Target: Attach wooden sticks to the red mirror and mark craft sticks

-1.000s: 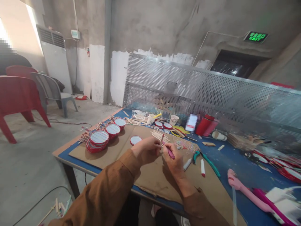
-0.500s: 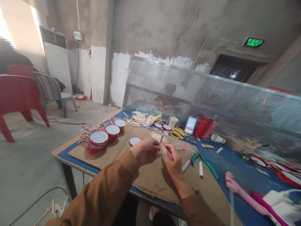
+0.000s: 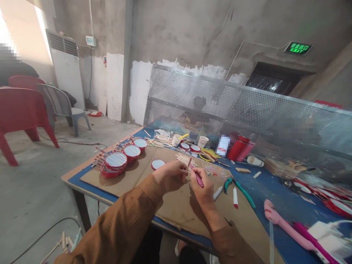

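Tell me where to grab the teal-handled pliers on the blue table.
Grip the teal-handled pliers around the long handle, midway along, coming down from above on the near side. They lie flat on the blue table, and that handle stretches toward the lower right with nothing on it. The right hand is nearest, though it's holding a pink tool.

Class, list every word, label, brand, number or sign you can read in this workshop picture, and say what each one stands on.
"EXIT": glowing green letters on the green rectangular wall-mounted exit sign.
Small characters above "EXIT" on that sign: too blurred to read.
White pixelated packet on the blue-topped worktable: any print is unreadable.
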`<state>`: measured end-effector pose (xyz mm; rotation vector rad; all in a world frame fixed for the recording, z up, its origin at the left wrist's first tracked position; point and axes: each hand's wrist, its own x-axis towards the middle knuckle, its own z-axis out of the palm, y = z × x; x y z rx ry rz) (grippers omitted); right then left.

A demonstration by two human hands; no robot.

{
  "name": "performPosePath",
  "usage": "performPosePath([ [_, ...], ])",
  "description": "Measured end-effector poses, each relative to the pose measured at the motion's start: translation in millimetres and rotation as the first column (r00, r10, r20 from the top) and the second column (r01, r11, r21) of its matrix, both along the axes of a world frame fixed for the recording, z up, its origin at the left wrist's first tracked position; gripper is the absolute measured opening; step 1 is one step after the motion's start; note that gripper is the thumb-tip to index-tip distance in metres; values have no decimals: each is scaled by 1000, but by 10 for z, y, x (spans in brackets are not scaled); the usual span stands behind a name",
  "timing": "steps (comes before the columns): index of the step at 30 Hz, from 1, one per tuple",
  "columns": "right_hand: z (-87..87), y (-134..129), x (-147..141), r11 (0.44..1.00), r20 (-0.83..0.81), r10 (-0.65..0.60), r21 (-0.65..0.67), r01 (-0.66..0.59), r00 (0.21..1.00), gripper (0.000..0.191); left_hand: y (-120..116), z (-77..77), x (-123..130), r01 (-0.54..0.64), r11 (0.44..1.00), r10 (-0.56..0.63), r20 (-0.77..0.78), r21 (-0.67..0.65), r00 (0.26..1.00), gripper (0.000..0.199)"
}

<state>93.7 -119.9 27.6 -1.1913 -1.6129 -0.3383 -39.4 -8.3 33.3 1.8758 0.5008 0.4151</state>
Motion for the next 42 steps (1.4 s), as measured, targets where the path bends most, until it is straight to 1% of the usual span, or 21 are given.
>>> performPosePath([
  [4,10,-6,-9,1000,8,14,-4,-14,1000,10,-4,0,-6,-37,999,37,-9,1,999,16],
  [7,7,-10,-10,1000,7,19,-18,-19,1000,10,-44,11,-22,-54,998,54,-8,41,998,14],
  [12,-9,-3,-2,999,-18,5,-48,-6,1000,11,-104,81,-55,-82,992,83,-6,100,997,14],
  [15,-13,6,0,999,-34,-13,-43,12,999,12,-107,128,-58,-63,990,71,-56,125,996,15],
  [18,-15,10,-1,999,-51,-17,-29,15,999,11,-102,161,-52,-58,992,67,-84,111,994,15],
  [21,-19,14,3,1000,-59,-10,-30,8,998,11,-95,169,-47,-46,994,54,-77,98,996,16],
  [23,-21,17,5,999,-60,-5,-34,3,998,11,-87,158,-44,-36,995,43,-75,97,996,17],
  [31,-11,11,-5,998,-56,34,-60,-38,998,12,-58,78,-10,-60,996,64,-54,68,996,18],
  [34,-2,2,-12,998,-63,-7,-64,3,998,13,-57,93,-26,-56,996,59,-54,66,997,16],
  [38,11,-14,-18,996,-86,-88,-40,85,992,14,-73,128,-63,-15,998,17,-28,68,999,16],
  [42,18,-19,-24,998,-80,-50,-35,48,996,14,-84,118,-64,-36,999,36,-18,41,999,16],
])
